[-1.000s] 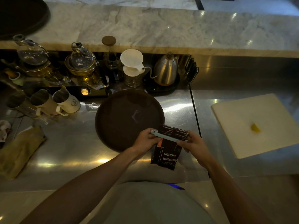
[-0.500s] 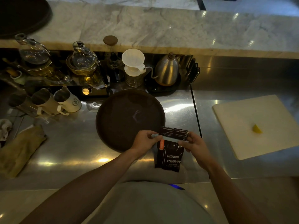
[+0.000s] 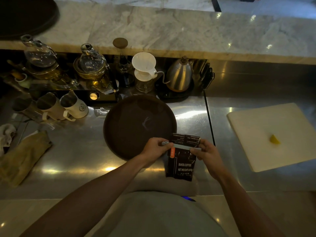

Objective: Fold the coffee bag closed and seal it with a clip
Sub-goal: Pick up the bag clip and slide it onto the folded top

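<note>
A dark coffee bag [image 3: 182,161] printed BAKED.COFFEE stands on the steel counter, its top folded over. A long pale grey clip [image 3: 182,146] lies across the bag just under the folded top. My left hand [image 3: 156,148] pinches the clip's left end. My right hand [image 3: 206,152] holds the clip's right end against the bag. Both hands are at the bag's upper edge, and the bag's lower half is in plain sight.
A round dark tray [image 3: 136,124] lies just behind the bag. A white cutting board [image 3: 270,135] with a lemon wedge [image 3: 274,139] is at the right. Mugs [image 3: 75,106], glass teapots [image 3: 92,65], a dripper [image 3: 144,65] and a steel kettle [image 3: 179,76] line the back. A cloth [image 3: 22,156] lies left.
The bag has turned more upright and the clip sits level across its folded top. Both hands have stayed on the clip's ends, shifting slightly right.
</note>
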